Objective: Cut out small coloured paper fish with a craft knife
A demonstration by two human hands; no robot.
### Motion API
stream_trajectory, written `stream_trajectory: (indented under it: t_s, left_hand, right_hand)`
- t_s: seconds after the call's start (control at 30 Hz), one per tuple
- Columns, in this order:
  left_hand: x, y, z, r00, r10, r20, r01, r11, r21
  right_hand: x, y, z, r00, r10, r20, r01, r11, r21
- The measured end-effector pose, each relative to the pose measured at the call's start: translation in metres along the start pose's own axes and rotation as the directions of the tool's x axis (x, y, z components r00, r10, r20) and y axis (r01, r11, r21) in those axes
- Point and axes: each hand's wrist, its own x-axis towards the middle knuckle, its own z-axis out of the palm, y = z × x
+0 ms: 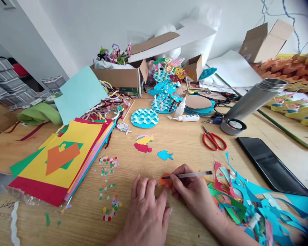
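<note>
An orange paper cutout (165, 179) lies on the table, partly covered by my fingers. The index finger of my left hand (149, 205) presses on its lower edge, with the other fingers resting on the wood. In my right hand (191, 186) is a slim pen (192, 174), its dark tip touching the orange paper. Just beyond are a blue paper fish (165, 155), a yellow paper fish (144, 139) and a red one (142, 148) overlapping it. A patterned grey-white fish (123, 127) lies farther back, near a blue wavy disc (144, 118).
To the left is a stack of coloured paper (74, 136); paper confetti (109, 198) lies beside it. Paper scraps (259, 205), a black phone (272, 165), red-handled scissors (213, 140) and a metal flask (255, 97) are on the right. Glue bottles (188, 118) and a cardboard box (118, 77) stand behind.
</note>
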Motion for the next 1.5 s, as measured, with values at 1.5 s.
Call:
stream_trajectory:
  t_s: [1.5]
  left_hand:
    - [0.011,-0.004,-0.019,0.974,-0.158,0.160,0.177,0.978,-0.109]
  right_hand:
    - [-0.001,-0.003,0.002,0.999,0.035,0.000,-0.035,0.999,0.013]
